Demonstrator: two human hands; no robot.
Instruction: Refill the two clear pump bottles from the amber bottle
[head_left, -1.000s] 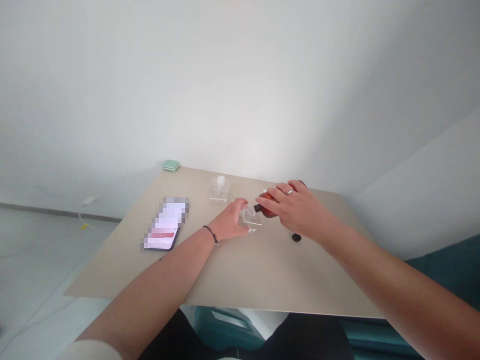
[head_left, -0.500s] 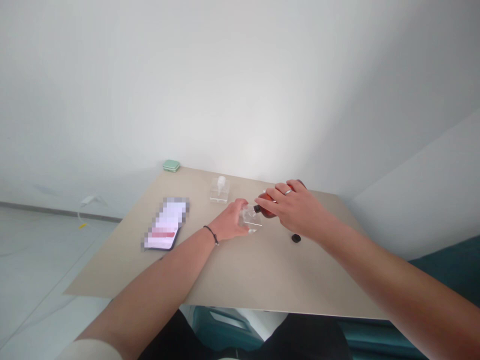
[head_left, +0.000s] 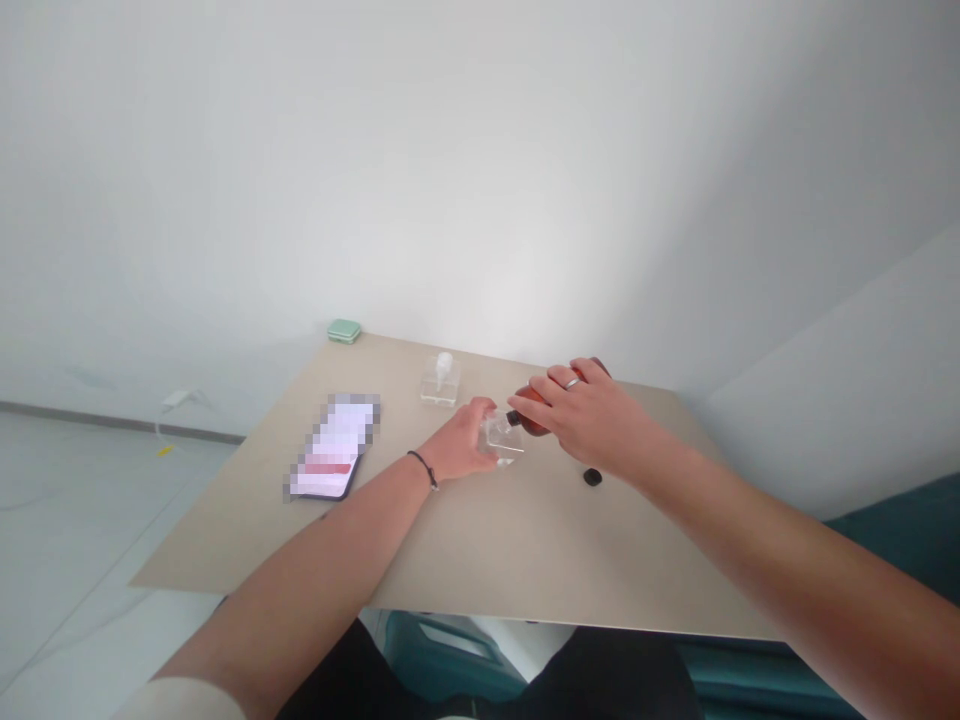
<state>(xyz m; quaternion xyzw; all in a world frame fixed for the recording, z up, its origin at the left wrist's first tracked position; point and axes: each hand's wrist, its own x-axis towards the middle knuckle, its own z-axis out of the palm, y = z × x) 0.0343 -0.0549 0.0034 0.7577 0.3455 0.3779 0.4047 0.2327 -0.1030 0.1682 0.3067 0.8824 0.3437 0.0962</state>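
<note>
My left hand (head_left: pixel 463 440) is closed round a clear, square-sided container (head_left: pixel 504 440) on the table. With my right hand (head_left: pixel 581 405) I grip a reddish-brown bottle (head_left: pixel 531 412), tilted almost level, its black neck (head_left: pixel 514 418) pointing left at the mouth of the clear container. Whether liquid is flowing is too small to make out. A small black cap (head_left: pixel 592 477) lies on the table below my right wrist. Behind my left hand stands a second clear square container (head_left: pixel 439 390) with a white pump-like piece (head_left: pixel 444 366) on it.
A phone (head_left: pixel 335 447) with a lit, blurred screen lies to the left on the beige table (head_left: pixel 480 560). At the far left corner sits a small green case (head_left: pixel 344 331). The white wall (head_left: pixel 480 180) rises directly behind the table's back edge.
Both hands stay in place, with the bottle still tilted at the clear container. Only a very slight shift of the view shows.
</note>
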